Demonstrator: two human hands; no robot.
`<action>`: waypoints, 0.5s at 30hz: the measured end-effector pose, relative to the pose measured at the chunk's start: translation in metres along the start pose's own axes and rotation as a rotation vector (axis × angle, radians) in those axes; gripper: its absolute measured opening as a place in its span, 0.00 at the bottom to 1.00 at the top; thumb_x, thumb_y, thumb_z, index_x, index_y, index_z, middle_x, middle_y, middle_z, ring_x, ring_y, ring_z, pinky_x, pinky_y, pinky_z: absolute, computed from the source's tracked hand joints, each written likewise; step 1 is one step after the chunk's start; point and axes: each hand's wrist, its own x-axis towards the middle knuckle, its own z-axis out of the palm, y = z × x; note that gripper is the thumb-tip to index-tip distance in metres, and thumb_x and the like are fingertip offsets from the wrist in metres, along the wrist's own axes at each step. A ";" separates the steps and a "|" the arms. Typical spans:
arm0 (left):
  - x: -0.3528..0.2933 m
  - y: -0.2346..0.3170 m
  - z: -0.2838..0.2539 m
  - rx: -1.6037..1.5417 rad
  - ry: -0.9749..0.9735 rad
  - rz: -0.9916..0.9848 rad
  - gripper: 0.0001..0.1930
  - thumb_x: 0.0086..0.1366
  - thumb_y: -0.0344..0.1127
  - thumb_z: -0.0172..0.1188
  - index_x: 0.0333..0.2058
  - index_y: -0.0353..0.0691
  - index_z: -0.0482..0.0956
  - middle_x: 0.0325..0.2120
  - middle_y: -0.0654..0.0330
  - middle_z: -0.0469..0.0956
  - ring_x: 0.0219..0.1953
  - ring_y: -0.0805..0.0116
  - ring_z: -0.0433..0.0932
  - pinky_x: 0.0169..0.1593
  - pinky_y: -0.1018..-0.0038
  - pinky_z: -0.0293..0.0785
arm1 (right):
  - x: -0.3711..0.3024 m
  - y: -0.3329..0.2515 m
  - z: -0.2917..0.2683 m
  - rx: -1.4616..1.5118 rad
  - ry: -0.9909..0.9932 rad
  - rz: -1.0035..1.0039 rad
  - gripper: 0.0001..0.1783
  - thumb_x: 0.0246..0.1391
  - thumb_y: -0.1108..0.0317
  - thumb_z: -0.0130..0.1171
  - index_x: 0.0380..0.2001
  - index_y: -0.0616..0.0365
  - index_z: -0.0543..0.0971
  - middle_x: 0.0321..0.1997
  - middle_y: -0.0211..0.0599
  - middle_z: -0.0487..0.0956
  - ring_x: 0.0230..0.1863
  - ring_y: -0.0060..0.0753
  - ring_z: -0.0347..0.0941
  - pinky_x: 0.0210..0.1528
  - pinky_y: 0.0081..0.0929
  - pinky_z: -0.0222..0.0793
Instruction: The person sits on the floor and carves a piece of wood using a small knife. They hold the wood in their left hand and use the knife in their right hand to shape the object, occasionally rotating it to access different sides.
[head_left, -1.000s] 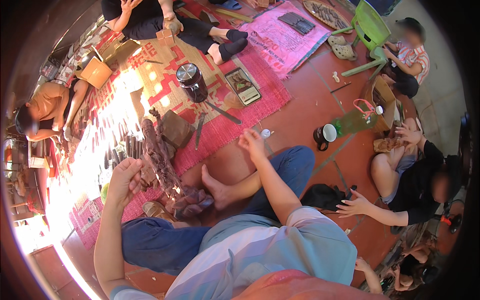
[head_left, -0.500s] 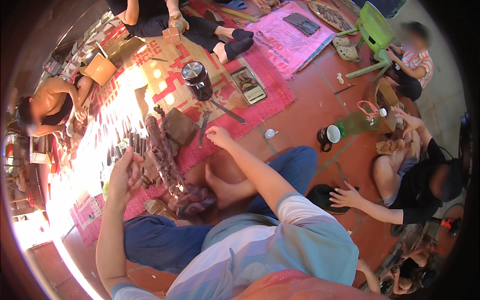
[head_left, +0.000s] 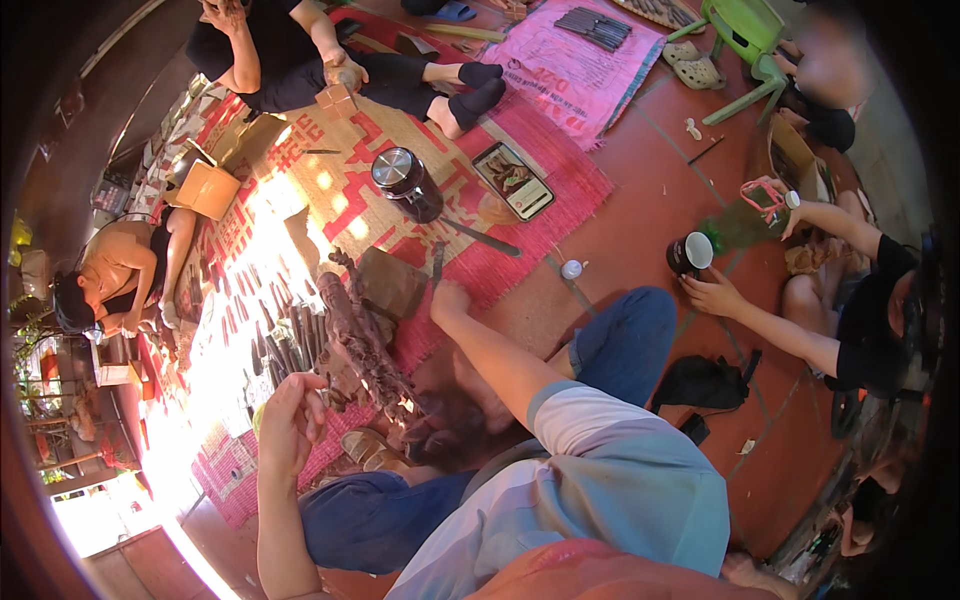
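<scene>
A dark carved wooden figure (head_left: 352,335) leans between my legs, its base near my bare foot. My left hand (head_left: 292,425) is raised just left of the carving, fingers loosely bent and apart, holding nothing. On the far side of the carving, my right hand (head_left: 452,302) reaches down to the near end of a flat dark tool (head_left: 438,262) lying on the mat. Its fingers are hidden beneath it, so I cannot make out a grip. A brown block (head_left: 392,283) rests beside the carving. Many slim carving tools (head_left: 285,345) lie in rows beyond my left hand, partly lost in sun glare.
A steel-lidded dark jar (head_left: 405,182), a phone (head_left: 513,181) and a long flat blade (head_left: 480,236) lie on the red mat (head_left: 570,195). At right, a co-worker's hand touches a dark cup (head_left: 690,255). A black bag (head_left: 705,384) lies by my knee. Farther off stands a green chair (head_left: 745,30).
My right hand has come down onto the near end of the flat tool. The co-worker's hand has moved from the black bag to the cup. The whole view has shifted slightly.
</scene>
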 end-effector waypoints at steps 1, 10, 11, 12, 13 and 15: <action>0.001 0.000 0.000 0.004 0.000 -0.001 0.18 0.71 0.43 0.42 0.37 0.34 0.74 0.15 0.62 0.70 0.12 0.81 0.61 0.15 0.84 0.59 | 0.003 0.000 0.002 0.014 -0.007 0.032 0.13 0.50 0.68 0.53 0.40 0.60 0.75 0.43 0.47 0.76 0.46 0.48 0.75 0.45 0.41 0.73; 0.000 0.000 0.003 0.034 -0.019 0.028 0.17 0.71 0.44 0.43 0.37 0.35 0.73 0.16 0.63 0.71 0.12 0.80 0.62 0.16 0.84 0.59 | 0.012 0.020 -0.007 0.210 -0.102 0.047 0.14 0.46 0.70 0.54 0.38 0.64 0.77 0.40 0.50 0.79 0.42 0.42 0.78 0.42 0.39 0.75; 0.000 0.000 0.002 0.044 -0.020 0.037 0.17 0.70 0.44 0.44 0.37 0.35 0.73 0.16 0.64 0.71 0.12 0.80 0.62 0.16 0.84 0.59 | 0.009 0.025 -0.008 0.216 -0.075 -0.003 0.15 0.46 0.70 0.55 0.38 0.64 0.76 0.39 0.50 0.79 0.40 0.41 0.78 0.41 0.37 0.75; 0.001 0.000 0.003 0.042 -0.017 0.030 0.17 0.70 0.44 0.44 0.37 0.35 0.73 0.16 0.64 0.71 0.12 0.81 0.62 0.16 0.84 0.60 | 0.008 0.032 -0.011 0.219 -0.046 -0.052 0.15 0.45 0.69 0.56 0.38 0.65 0.76 0.38 0.50 0.79 0.39 0.40 0.79 0.39 0.36 0.75; 0.001 -0.001 0.002 0.037 -0.008 0.025 0.17 0.70 0.44 0.44 0.37 0.35 0.73 0.16 0.64 0.71 0.12 0.81 0.62 0.16 0.84 0.60 | 0.004 0.036 -0.022 0.310 -0.217 -0.021 0.14 0.46 0.69 0.56 0.38 0.64 0.76 0.36 0.48 0.79 0.38 0.38 0.79 0.38 0.34 0.75; 0.001 -0.002 0.002 0.032 -0.002 0.019 0.16 0.70 0.44 0.44 0.37 0.36 0.73 0.16 0.64 0.71 0.12 0.81 0.62 0.16 0.84 0.61 | -0.004 0.048 -0.046 0.490 -0.557 0.046 0.13 0.47 0.70 0.57 0.38 0.62 0.75 0.33 0.44 0.79 0.35 0.34 0.78 0.34 0.29 0.75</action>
